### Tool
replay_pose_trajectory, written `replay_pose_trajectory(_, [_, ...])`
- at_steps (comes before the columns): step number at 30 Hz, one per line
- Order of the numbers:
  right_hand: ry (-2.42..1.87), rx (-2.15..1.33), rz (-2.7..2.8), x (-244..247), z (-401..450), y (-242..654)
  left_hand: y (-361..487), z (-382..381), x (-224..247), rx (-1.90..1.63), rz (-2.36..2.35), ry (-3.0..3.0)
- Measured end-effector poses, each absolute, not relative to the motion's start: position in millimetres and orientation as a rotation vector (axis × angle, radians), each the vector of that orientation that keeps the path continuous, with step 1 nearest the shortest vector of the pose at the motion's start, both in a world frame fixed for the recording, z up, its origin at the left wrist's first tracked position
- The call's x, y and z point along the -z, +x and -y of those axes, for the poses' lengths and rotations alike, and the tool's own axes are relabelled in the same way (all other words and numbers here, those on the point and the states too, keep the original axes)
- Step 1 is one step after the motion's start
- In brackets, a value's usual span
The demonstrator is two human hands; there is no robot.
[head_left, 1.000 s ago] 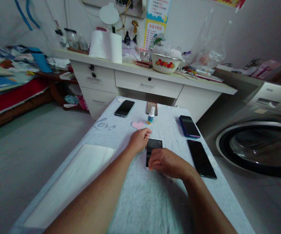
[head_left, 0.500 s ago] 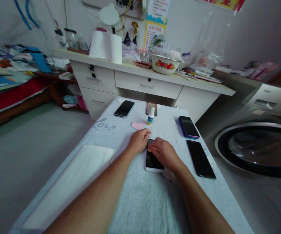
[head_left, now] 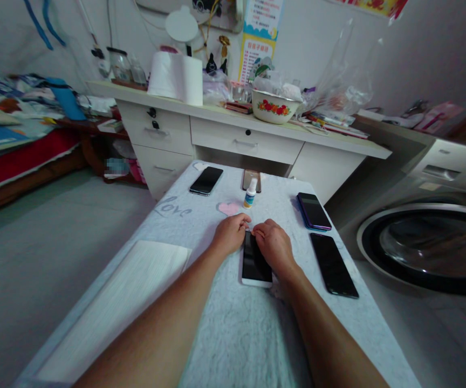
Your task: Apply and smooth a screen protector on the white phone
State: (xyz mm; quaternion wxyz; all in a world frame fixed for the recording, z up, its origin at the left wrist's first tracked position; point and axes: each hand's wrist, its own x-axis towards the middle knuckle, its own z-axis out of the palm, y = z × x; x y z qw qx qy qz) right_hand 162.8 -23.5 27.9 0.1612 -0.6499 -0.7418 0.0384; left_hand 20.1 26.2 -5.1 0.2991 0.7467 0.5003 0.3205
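A white-framed smartphone [head_left: 254,264] with a dark screen lies face up on the cloth-covered table. At its upper left corner my left hand [head_left: 230,235] rests with curled fingers, holding the phone's edge. My right hand [head_left: 275,243] is over the upper right part of the screen. Its fingers are pressed together, and whatever they pinch is too small or hidden to make out. Just beyond both hands a small white spray bottle [head_left: 249,195] stands upright, in front of a brown-edged phone or phone case [head_left: 256,175].
Another dark phone [head_left: 206,180] lies at the far left. On the right are a blue-edged phone [head_left: 314,210] and a black phone [head_left: 333,264]. White paper sheets [head_left: 136,291] lie by my left forearm. A white desk [head_left: 217,113] stands behind, and a washing machine [head_left: 427,215] at right.
My right hand has slid up the screen, away from me, towards the phone's top edge. More of the lower screen shows. My left hand and the phone have stayed put.
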Motion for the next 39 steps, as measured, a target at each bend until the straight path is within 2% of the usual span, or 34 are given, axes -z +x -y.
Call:
replay_pose_trajectory(12, [-1.725,-0.134,2.232,-28.9,19.6,155.5,20.7,-27.1,6.2,-0.871,-1.315,1.982])
replay_pose_trajectory(23, [-1.887,-0.091,2.149,-32.6,21.7,163.7,19.9,-24.9,1.1,-0.861,-1.335,1.979])
replay_pose_trajectory(33, [-1.663,-0.196,2.242,-30.1,19.1,155.3,20.2,-26.4,3.8,-0.852,-1.316,1.975])
replay_pose_trajectory(39, [-1.681,-0.177,2.236,-28.7,19.4,159.5,19.9,-26.3,4.7,-0.871,-1.312,1.978])
